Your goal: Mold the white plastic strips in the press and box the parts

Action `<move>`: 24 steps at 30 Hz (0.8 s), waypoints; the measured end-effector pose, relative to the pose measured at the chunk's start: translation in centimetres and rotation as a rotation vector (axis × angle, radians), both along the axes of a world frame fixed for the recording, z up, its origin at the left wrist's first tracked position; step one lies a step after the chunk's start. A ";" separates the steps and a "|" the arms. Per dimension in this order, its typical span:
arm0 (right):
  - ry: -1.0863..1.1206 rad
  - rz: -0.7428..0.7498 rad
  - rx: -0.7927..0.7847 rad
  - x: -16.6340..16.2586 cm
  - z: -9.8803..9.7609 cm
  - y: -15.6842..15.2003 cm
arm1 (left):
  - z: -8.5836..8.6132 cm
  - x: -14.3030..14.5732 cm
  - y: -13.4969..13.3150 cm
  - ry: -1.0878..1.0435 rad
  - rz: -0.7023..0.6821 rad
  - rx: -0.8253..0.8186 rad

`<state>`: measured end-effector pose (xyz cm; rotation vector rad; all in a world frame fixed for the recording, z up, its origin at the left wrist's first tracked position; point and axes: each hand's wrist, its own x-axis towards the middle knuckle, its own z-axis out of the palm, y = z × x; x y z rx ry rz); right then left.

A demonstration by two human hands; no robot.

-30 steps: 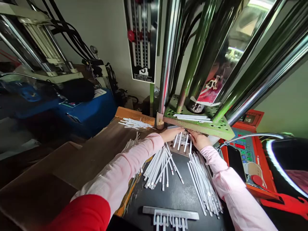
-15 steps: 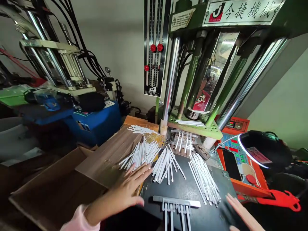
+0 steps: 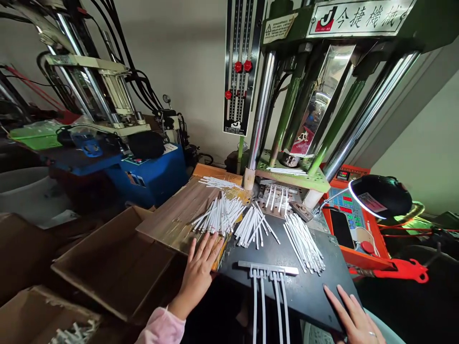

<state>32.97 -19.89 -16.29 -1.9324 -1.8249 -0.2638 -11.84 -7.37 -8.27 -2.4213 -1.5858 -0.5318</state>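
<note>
My left hand (image 3: 201, 265) lies open with its fingers spread at the board's edge, the fingertips just at the lower ends of a fanned pile of white strips (image 3: 219, 214). My right hand (image 3: 353, 315), a ring on one finger, rests open on the right front of the black tabletop (image 3: 229, 258). Between the hands lies a metal bar (image 3: 268, 267) with several pale strips (image 3: 263, 306) hanging from it over the front edge. Behind the bar are a smaller pile of white strips (image 3: 253, 227) and a longer pile (image 3: 304, 246) on the right. Neither hand holds anything.
A green press (image 3: 319, 177) stands behind, with a mould (image 3: 278, 197) and strips on its base. An orange control box (image 3: 344, 205) and a black lamp (image 3: 383, 196) stand right. Cardboard boxes (image 3: 114, 263) sit lower left, and another press (image 3: 89, 67) stands farther back.
The view has shifted, bringing more of the lower left boxes into sight. My left hand has turned more upright with its fingers toward the pile, and my right hand has come farther into view on the tabletop.
</note>
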 end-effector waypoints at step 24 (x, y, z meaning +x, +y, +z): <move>-0.171 -0.062 0.007 -3.6 4.0 -1.7 | 0.2 0.9 -0.1 -0.038 -0.034 -0.082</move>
